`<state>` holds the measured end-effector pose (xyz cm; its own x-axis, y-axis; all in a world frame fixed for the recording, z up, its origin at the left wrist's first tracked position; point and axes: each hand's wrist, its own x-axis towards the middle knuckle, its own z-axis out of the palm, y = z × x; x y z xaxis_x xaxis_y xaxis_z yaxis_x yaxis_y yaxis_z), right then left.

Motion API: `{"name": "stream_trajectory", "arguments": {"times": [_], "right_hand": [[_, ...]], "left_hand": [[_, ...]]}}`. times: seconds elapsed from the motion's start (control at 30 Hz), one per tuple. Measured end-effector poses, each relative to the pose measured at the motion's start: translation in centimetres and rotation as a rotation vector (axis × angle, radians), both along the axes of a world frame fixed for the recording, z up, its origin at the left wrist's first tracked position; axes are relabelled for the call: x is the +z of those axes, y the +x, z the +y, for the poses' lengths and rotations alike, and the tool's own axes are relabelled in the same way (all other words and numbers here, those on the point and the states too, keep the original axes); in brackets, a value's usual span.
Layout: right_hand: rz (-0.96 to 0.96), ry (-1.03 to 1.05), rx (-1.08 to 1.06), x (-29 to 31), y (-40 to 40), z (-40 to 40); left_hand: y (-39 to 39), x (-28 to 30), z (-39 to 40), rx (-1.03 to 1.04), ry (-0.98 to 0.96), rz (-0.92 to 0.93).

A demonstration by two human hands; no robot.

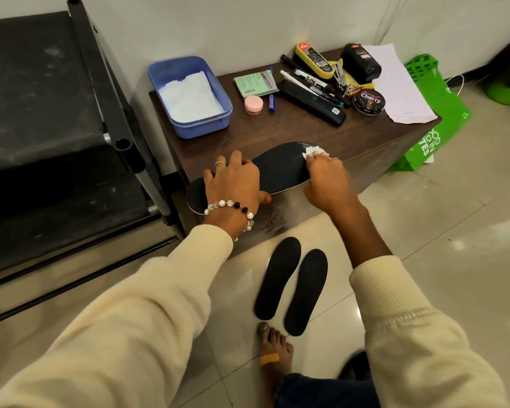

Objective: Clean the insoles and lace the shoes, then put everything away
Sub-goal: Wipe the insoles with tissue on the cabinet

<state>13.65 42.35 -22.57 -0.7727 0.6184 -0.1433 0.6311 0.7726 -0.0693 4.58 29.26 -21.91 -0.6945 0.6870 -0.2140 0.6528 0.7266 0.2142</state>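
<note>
From my remote seat I read the scene across from the black shelving unit (56, 113) on the far left to the dark wooden cabinet (380, 148) beside it, where a blue plastic tub (159, 75) with white tissue in it sat near the back corner. Next came my left hand (233, 184), laid flat with its fingers spread and nearly straight, pressing on the heel half of a black insole (277, 169) that lay along the cabinet's front edge; it pinned the insole rather than wrapping round it, though the thumb dipped below the edge and I could not tell how it sat. The insole's long axis ran from lower left to upper right, heel overhanging the cabinet's left corner, toe pointing toward the polish clutter. At that toe end my right hand (324, 175) had its fingers bunched round a small white wipe (311, 150), pressing it onto the insole surface; a few pale streaks showed just beyond it. So the right hand was the nearer one to the toe, and I judged the next stroke would need to travel down the long axis toward the left hand, which would have to give ground to bare the covered heel. On the tiled floor below, two more black insoles (292, 285) lay side by side, toes toward the cabinet, just ahead of my bare foot (274, 346). Farther right stood the Cherry polish tin (368, 103) and a green shopping bag (436, 113).
</note>
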Motion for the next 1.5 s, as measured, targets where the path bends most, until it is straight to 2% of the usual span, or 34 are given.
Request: {"name": "stream_trajectory", "arguments": {"times": [0.13, 0.2, 0.33, 0.5, 0.6, 0.7, 0.9, 1.07, 1.27, 1.5], "right_hand": [[0.018, -0.091, 0.108, 0.5, -1.5, -1.6], [0.061, -0.114, 0.069, 0.3, -1.3, -0.8], [0.045, -0.019, -0.031, -0.3, -0.5, 1.0], [0.064, -0.093, 0.077, 0.2, -1.9, -1.1], [0.106, -0.087, -0.005, 0.1, -1.5, 0.1], [0.063, -0.031, -0.052, -0.3, -1.2, 0.9], [0.079, -0.061, 0.112, -0.2, -2.6, -0.3], [0.021, 0.002, -0.047, -0.3, -1.9, 0.6], [0.063, -0.041, 0.116, -0.2, -3.9, -0.6], [0.029, -0.019, -0.087, -0.4, -2.9, 1.1]], "left_hand": [[0.0, -0.1, 0.0, 0.008, 0.013, 0.017], [0.0, -0.1, -0.1, 0.007, 0.016, 0.006], [-0.1, 0.0, -0.2, -0.001, 0.009, 0.0], [-0.1, -0.1, 0.0, 0.008, 0.009, 0.006], [-0.1, -0.1, -0.2, 0.004, 0.015, 0.002], [-0.1, -0.1, -0.2, 0.0, 0.008, 0.001], [-0.1, -0.1, -0.2, 0.005, 0.017, 0.002], [-0.2, -0.2, -0.4, 0.001, 0.03, 0.008], [-0.2, -0.3, -0.4, -0.002, 0.043, 0.02], [-0.3, -0.4, -0.6, -0.012, 0.045, 0.015]]}}
